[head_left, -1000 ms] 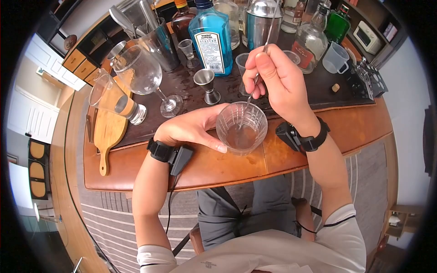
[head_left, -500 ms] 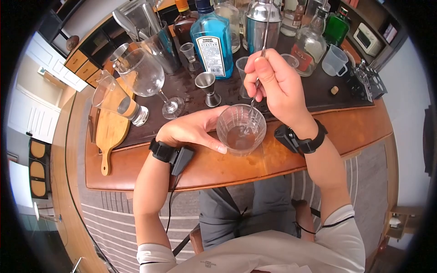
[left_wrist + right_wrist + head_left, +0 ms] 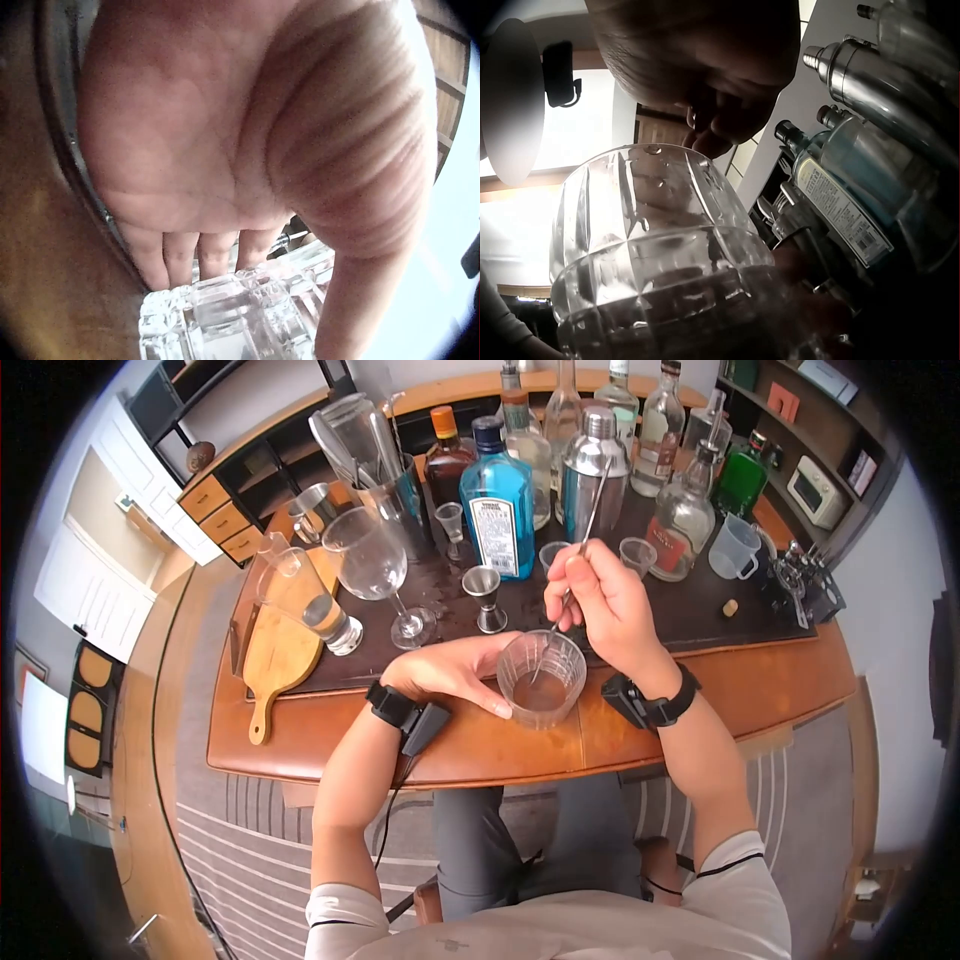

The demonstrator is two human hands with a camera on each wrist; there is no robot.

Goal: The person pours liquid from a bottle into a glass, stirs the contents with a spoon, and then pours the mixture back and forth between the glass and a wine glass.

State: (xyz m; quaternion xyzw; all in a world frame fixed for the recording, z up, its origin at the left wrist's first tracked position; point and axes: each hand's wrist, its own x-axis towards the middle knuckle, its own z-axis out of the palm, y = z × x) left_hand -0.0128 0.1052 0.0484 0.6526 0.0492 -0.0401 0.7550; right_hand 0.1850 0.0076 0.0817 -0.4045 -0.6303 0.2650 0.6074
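A clear cut-glass mixing glass [image 3: 543, 698] stands near the table's front edge with a little clear liquid in it. My left hand [image 3: 445, 672] grips its side, thumb in front and fingers round the back. In the left wrist view those fingers [image 3: 214, 255] lie along the glass's patterned wall [image 3: 225, 319]. Above the rim, my right hand [image 3: 610, 610] pinches a long thin metal bar spoon [image 3: 598, 505] between thumb and fingers. The spoon slants down into the glass. The right wrist view has the glass [image 3: 652, 247] up close, the right hand [image 3: 705, 60] dark above it.
Behind the glass stand a jigger [image 3: 483, 598], a blue gin bottle [image 3: 497, 510], a shaker [image 3: 596, 470] and several other bottles. On the left are a stemmed glass [image 3: 370, 560], a tilted-looking tall glass [image 3: 320, 610] and a wooden board [image 3: 275, 665]. A plastic jug [image 3: 735, 548] stands right.
The head view has tilted upward, so more bottles show and the table things sit lower in it. The spoon has shifted inside the glass; both hands keep their holds.
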